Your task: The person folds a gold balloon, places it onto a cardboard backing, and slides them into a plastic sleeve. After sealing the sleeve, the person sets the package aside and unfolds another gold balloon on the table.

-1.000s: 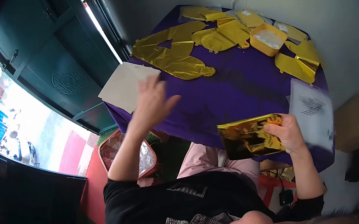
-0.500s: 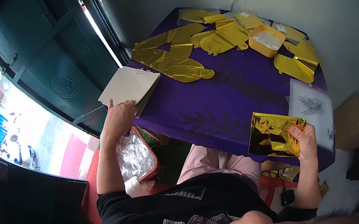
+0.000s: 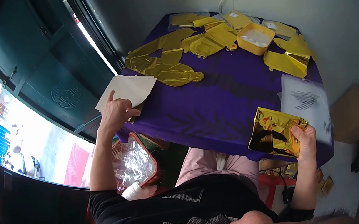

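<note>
My left hand is at the near edge of a stack of white paper sheets on the table's left corner. Its index finger is stretched out over the top sheet and the thumb sticks out to the side; it grips nothing that I can see. In my right hand is a folded piece of shiny gold foil, pinched at its right end and held above the table's front edge. A clear plastic sleeve with print lies just beyond that hand.
The purple tablecloth bears flat gold foil balloons and a yellow tub with whitish contents. Below left, a red basket holds clear plastic wrappers. A cardboard box stands at right, a green door at left.
My left hand has gone from lying flat on the paper to index and thumb spread, and the top sheet has shifted. The gold foil has tilted slightly in my right hand. The view has shifted slightly.
</note>
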The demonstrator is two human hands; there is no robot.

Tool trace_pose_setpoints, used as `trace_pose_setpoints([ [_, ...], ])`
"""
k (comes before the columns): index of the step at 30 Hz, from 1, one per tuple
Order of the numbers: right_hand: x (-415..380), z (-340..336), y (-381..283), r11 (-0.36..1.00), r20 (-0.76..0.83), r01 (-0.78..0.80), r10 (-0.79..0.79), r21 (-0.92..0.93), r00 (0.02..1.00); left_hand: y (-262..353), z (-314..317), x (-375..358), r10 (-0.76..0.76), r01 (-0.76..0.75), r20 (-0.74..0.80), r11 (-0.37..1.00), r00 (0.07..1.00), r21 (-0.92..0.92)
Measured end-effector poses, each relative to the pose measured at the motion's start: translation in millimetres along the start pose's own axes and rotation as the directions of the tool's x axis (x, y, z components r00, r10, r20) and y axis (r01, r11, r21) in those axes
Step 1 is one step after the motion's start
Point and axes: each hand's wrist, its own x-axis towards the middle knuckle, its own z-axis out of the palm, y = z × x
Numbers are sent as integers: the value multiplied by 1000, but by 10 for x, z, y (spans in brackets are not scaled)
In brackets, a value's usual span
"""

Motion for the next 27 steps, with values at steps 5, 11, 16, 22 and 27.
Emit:
trace_pose_setpoints([
  [5, -6, -108, 46, 1000, -14, 13, -13, 29, 1000, -15, -26, 113, 184, -144, -212, 971, 960, 191],
  [11, 18, -222, 13, 992, -54, 104, -100, 77, 993, 993, -279, 327, 515, -340, -495, 850, 700, 403],
  [16, 84, -244, -42, 959, -232, 221, -177, 178, 956, 1978, 106, 410, 851, -735, -230, 524, 472, 431],
  [22, 115, -251, -101, 948, -297, 268, -210, 171, 931, 2665, 789, 408, 927, -793, -97, 362, 363, 491],
  [27, 206, -286, -59, 943, -341, 274, -199, 189, 919, 2829, 927, 408, 786, -774, -13, 611, 618, 166],
])
